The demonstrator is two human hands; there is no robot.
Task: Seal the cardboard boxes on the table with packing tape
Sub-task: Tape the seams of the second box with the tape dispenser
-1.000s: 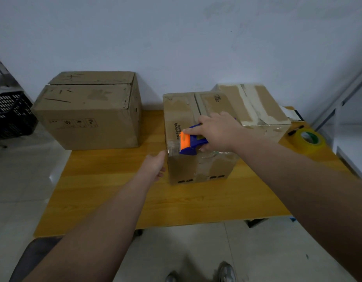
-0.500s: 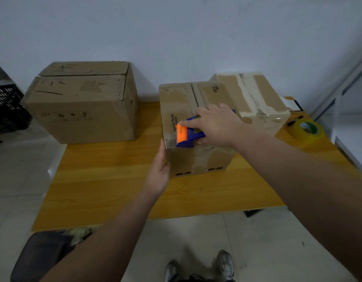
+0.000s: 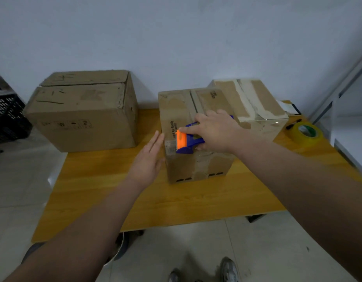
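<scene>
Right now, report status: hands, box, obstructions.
Right hand grips tape dispenser on middle box. Left hand open beside it. Nothing blocking.

Both bare forearms reach up from the lower corners of the frame toward its centre. The left hand [image 3: 148,159] is flat and open, fingers straight and together, palm turned rightward, thumb edge up. The right hand [image 3: 213,132], just right of centre, is curled closed, knuckles up, index finger stretched leftward, wrist straight.
</scene>
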